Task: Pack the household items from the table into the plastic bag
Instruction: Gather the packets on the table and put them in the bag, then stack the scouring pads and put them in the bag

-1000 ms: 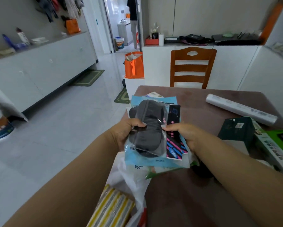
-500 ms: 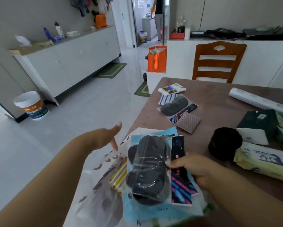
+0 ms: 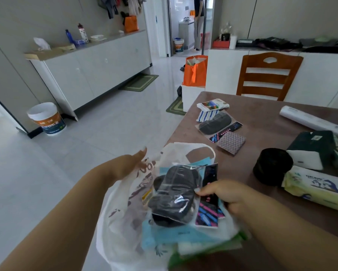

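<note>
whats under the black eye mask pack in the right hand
The eye mask pack, pinched by the right hand, lies on a light blue flat packet; green and white packaging shows beneath, over the white plastic bag. Anything deeper is covered.

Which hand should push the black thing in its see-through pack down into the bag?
Probably the right hand: its fingers already pinch the packaged black item over the plastic bag. The left hand is open at the bag's edge, so it can hold the mouth wide.

bag mouth [image 3: 183, 151]: open between my hands, packets [image 3: 176, 198] fill it | surface [image 3: 262, 118] centre: bare lane | right: roll [image 3: 272, 166], wipes [image 3: 316, 189], box [image 3: 312, 147] crowd together | far-left corner: pouches [image 3: 216, 123]
</note>
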The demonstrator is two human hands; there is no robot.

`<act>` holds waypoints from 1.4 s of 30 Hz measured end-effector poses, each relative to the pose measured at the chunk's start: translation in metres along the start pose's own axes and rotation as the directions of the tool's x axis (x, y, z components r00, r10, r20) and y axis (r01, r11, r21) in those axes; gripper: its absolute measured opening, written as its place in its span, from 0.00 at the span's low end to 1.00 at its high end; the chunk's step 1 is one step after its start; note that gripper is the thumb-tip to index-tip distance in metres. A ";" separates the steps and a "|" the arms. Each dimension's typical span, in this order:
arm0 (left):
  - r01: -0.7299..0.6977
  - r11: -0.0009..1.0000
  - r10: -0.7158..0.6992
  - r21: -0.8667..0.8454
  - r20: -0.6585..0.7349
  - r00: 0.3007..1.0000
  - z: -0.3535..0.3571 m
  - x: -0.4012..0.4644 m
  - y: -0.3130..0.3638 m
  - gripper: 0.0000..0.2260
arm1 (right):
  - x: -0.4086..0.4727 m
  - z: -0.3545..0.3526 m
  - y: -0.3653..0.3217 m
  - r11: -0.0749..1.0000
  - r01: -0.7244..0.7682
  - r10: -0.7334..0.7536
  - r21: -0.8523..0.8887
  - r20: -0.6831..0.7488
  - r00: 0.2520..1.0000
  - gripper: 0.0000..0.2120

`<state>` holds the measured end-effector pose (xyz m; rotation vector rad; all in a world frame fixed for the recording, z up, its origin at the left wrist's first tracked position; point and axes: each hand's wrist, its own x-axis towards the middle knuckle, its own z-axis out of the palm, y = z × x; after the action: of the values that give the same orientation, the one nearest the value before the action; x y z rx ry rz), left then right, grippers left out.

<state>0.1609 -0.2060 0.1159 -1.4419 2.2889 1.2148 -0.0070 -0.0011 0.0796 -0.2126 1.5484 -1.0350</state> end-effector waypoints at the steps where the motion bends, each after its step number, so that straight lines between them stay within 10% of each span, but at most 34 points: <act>1: -0.021 0.999 0.021 -0.039 -0.001 1.000 -0.001 -0.001 -0.001 0.30 | 0.005 0.007 -0.003 1.000 -0.006 0.006 -0.005 0.002 1.000 0.03; 9: -0.066 0.926 0.073 -0.371 0.006 0.997 -0.013 -0.016 -0.006 0.36 | 0.050 0.051 -0.020 0.969 0.239 -0.247 -0.063 -0.316 0.916 0.10; 16: -0.042 0.900 0.062 -0.433 0.032 0.998 -0.007 -0.009 -0.001 0.34 | 0.033 0.076 0.007 0.905 0.209 -0.266 -0.370 -0.109 0.958 0.21; 21: -0.054 0.851 0.084 -0.522 0.035 0.996 0.000 -0.003 -0.004 0.33 | 0.041 0.023 -0.011 0.806 0.192 -0.532 -0.559 -0.545 0.648 0.23; 26: -0.078 0.869 0.101 -0.488 0.021 0.995 0.001 0.005 0.003 0.34 | 0.100 -0.001 -0.016 0.986 0.164 -0.165 -0.039 -0.413 0.896 0.25; 31: -0.060 0.900 0.100 -0.433 0.071 0.992 -0.001 0.015 0.018 0.33 | 0.090 -0.040 -0.027 0.930 0.336 -0.166 0.151 -0.644 0.747 0.08; 42: -0.174 0.985 0.174 -0.007 0.106 0.979 -0.011 0.042 0.124 0.25 | 0.057 -0.101 -0.056 0.922 0.311 -0.385 -0.230 -0.608 0.694 0.17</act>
<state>0.0413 -0.2176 0.1677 -1.1654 2.3825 1.3014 -0.1336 -0.0226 0.0687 -0.2485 2.2631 -1.4214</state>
